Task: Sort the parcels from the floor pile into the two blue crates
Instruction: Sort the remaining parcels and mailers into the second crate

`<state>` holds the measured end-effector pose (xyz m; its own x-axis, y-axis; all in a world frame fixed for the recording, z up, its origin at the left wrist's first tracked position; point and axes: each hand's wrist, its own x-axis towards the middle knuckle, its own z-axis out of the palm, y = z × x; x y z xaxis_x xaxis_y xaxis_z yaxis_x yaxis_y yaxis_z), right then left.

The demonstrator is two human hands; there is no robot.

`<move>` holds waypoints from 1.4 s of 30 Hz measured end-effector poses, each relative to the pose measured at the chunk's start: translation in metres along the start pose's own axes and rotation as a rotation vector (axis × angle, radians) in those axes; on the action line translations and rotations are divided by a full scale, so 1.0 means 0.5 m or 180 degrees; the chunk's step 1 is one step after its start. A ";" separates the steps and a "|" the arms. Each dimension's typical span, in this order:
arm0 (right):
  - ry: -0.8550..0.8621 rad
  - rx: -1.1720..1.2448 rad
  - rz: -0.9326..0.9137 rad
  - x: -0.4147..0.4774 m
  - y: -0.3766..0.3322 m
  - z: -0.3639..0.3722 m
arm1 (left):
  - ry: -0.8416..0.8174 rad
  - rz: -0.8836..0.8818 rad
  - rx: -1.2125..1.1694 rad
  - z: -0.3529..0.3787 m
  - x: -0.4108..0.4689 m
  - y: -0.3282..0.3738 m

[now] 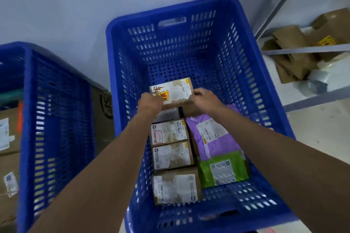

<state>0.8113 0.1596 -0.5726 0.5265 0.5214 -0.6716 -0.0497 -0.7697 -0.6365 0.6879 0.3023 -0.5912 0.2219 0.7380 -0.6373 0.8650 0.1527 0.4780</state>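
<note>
Left hand (150, 101) and right hand (203, 98) grip, with curled fingers, opposite ends of a labelled cardboard parcel (173, 91) held inside the right blue crate (246, 73), above a row of boxed parcels (171, 157) beside a purple mailer (217, 136).

A small white-labelled brown cardboard parcel (171, 91) is held inside the near blue slotted plastic crate (246, 47), above a row of similar boxes (171, 155), a purple mailer (217, 142) and a green mailer (223, 170); a second blue crate (56, 119) stands left
</note>
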 end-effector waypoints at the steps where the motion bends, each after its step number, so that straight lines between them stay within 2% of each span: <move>1: -0.0058 -0.0062 0.0022 0.015 0.009 0.012 | 0.0057 -0.0055 0.0169 0.009 0.013 -0.010; 6: -0.0501 -0.0255 0.0110 0.056 0.036 0.074 | 0.0340 0.0093 0.0928 0.044 0.042 -0.063; 10: -0.0673 -0.0495 0.0186 0.045 0.055 0.105 | 0.0170 0.0298 0.1680 0.069 0.031 -0.097; 15: -0.0730 -0.0726 0.0214 0.036 0.055 0.101 | -0.0050 0.0192 0.1952 0.070 0.035 -0.105; 20: -0.0769 -0.0875 0.0220 0.031 0.058 0.098 | -0.0303 0.0389 0.2525 0.065 0.046 -0.100; 26: -0.0773 -0.1047 0.0253 -0.009 0.062 0.080 | -0.0451 0.0413 0.2665 0.047 -0.001 -0.100; 31: -0.0613 -0.1430 0.0188 -0.091 0.044 0.005 | -0.0534 0.0506 0.2446 0.004 -0.110 -0.041; 37: -0.0367 -0.1738 -0.0158 -0.254 0.008 -0.106 | -0.0472 0.0479 0.1390 -0.045 -0.311 0.029; 42: -0.0457 -0.2495 -0.0505 -0.419 -0.004 -0.182 | -0.0298 0.0428 0.0684 -0.072 -0.513 0.050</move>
<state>0.7782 0.0181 -0.3961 0.3606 0.6472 -0.6716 0.6533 -0.6892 -0.3134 0.6363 0.1403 -0.3941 0.3731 0.6768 -0.6346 0.8984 -0.0929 0.4292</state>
